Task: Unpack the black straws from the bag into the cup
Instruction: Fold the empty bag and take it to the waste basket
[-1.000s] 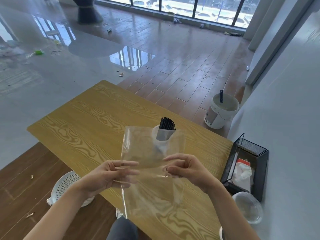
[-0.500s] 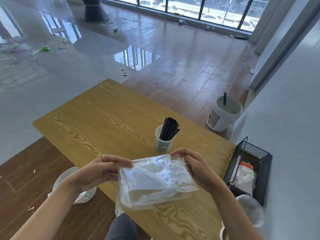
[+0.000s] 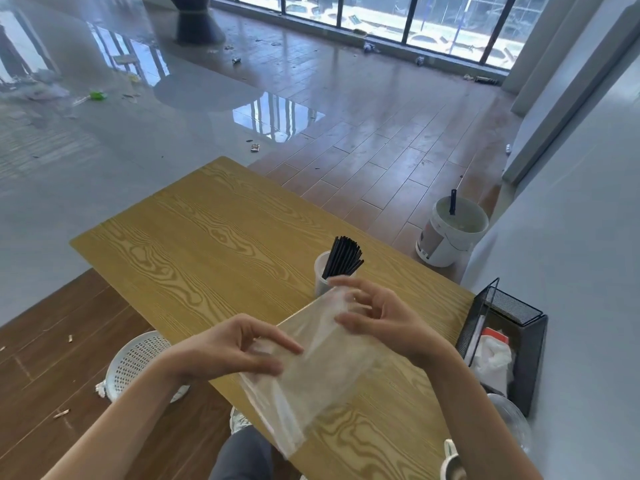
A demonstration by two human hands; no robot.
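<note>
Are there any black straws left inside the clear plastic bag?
No, the clear bag held between both hands looks empty, while the black straws stand in the cup.

Floor (image 3: 363,140): brown wood-look planks on the right, glossy grey surface on the left mirroring the panes; small litter scattered about
Windows (image 3: 381,19): dark-framed glazing along the far side; bright daylight
Wall (image 3: 581,237): plain pale grey, on the right
Desk (image 3: 207,244): yellow wood grain, set at an angle
Bucket (image 3: 450,233): white, on the floor by the wall
Basket (image 3: 135,362): white, perforated, on the floor left of the desk
Wire tray (image 3: 509,341): black mesh, at the desk's right edge
</note>
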